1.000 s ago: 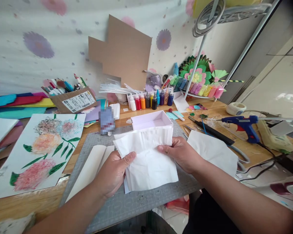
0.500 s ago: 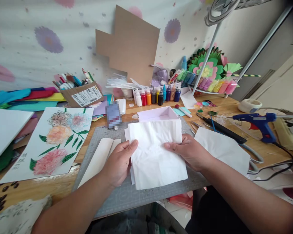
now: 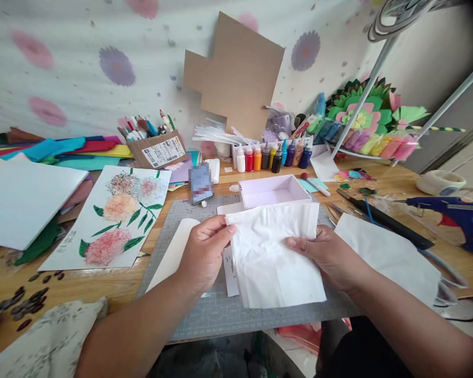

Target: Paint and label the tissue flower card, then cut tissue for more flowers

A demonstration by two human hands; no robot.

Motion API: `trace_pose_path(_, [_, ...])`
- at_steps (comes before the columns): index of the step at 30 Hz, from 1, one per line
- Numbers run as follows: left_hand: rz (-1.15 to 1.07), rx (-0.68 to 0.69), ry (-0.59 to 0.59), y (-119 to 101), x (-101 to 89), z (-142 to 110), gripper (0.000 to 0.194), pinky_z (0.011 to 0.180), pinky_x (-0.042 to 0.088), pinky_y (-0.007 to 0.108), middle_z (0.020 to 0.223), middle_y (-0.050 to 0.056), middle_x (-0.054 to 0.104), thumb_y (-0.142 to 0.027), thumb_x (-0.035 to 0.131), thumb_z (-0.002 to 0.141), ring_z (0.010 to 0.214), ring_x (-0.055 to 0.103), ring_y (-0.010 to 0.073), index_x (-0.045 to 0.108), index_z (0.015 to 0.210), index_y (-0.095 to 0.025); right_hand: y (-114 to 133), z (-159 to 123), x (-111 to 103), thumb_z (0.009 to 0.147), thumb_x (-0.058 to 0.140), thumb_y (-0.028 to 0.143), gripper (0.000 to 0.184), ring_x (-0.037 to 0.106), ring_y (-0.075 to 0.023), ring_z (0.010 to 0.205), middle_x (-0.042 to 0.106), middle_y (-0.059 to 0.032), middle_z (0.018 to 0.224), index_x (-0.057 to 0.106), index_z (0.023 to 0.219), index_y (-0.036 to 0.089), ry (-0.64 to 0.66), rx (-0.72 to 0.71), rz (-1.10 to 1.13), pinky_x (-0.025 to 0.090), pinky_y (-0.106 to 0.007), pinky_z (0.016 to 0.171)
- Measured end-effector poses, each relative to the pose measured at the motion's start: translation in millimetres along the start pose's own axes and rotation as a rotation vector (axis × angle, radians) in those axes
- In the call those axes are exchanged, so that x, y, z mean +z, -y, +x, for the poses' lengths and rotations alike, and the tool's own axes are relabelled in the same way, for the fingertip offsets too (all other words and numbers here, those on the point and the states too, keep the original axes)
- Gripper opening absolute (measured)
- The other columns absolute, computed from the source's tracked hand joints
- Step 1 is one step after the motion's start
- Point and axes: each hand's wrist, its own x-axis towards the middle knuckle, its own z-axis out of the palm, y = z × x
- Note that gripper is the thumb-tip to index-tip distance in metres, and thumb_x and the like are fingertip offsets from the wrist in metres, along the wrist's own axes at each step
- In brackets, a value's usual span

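Both my hands hold a crumpled white tissue sheet (image 3: 274, 252) over a grey cutting mat (image 3: 224, 310). My left hand (image 3: 205, 252) pinches the sheet's upper left corner, fingers closed. Gripping the sheet's right side is my right hand (image 3: 325, 254). Just behind the sheet stands an open white box (image 3: 274, 190). A second white sheet (image 3: 386, 254) lies to the right of my right hand, and a folded white paper (image 3: 169, 257) lies left of my left hand.
A flower painting (image 3: 116, 220) and a white board (image 3: 19, 199) lie on the left. Paint bottles (image 3: 271, 156), a cardboard pen box (image 3: 157, 148) and a cardboard piece (image 3: 236, 79) stand at the back. A blue glue gun (image 3: 457, 212), tape roll (image 3: 439, 182) and black tool (image 3: 382, 220) sit right.
The view has swung left, so everything sits further right in frame. My left hand has shifted from the sheet's lower left edge up to its top left corner; the right hand keeps its hold.
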Motion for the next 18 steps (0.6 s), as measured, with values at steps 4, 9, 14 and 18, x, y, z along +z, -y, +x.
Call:
trace_pose_path(4, [-0.072,-0.003,0.046,1.2,-1.9,0.5,0.013,0.056,0.036,0.02,0.06,-0.003,0.053,-0.026,0.068,0.077,0.058,0.044,0.0083,0.068,0.07,-0.016,-0.7,1.5,-1.2,0.063,0.082,0.032,0.033,0.07,-0.0187,0.071,0.074,-0.0086,0.085,0.071,0.088,0.014,0.032,0.009,-0.011,0.056,-0.027,0.065])
trace_pose_path(9, [-0.035,0.028,-0.044,2.6,-3.1,3.0,0.012,0.057,0.038,0.02,0.067,-0.002,0.059,-0.028,0.069,0.077,0.061,0.047,0.0088,0.071,0.082,-0.017,-1.3,1.3,-1.8,0.064,0.082,0.032,0.031,0.07,-0.0196,0.071,0.074,-0.0088,0.084,0.071,0.087,0.014,0.046,0.037,-0.035,0.056,-0.028,0.065])
trace_pose_path(14, [-0.049,0.005,-0.078,-1.2,-2.3,4.5,0.013,0.056,0.041,0.019,0.063,-0.003,0.06,-0.029,0.071,0.076,0.06,0.051,0.0085,0.072,0.08,-0.017,-2.5,-0.4,-0.1,0.064,0.081,0.032,0.033,0.07,-0.0215,0.074,0.074,-0.0078,0.084,0.071,0.091,0.015,0.061,0.031,-0.029,0.056,-0.03,0.068])
trace_pose_path(18, [-0.112,-0.161,0.03,-5.3,2.1,1.8,0.02,0.061,0.047,0.022,0.072,0.001,0.068,-0.029,0.072,0.075,0.064,0.059,0.0115,0.071,0.09,-0.017,-4.2,0.9,4.8,0.064,0.081,0.031,0.032,0.07,-0.0202,0.072,0.074,-0.008,0.083,0.071,0.089,0.014,0.056,-0.023,-0.001,0.055,-0.031,0.069])
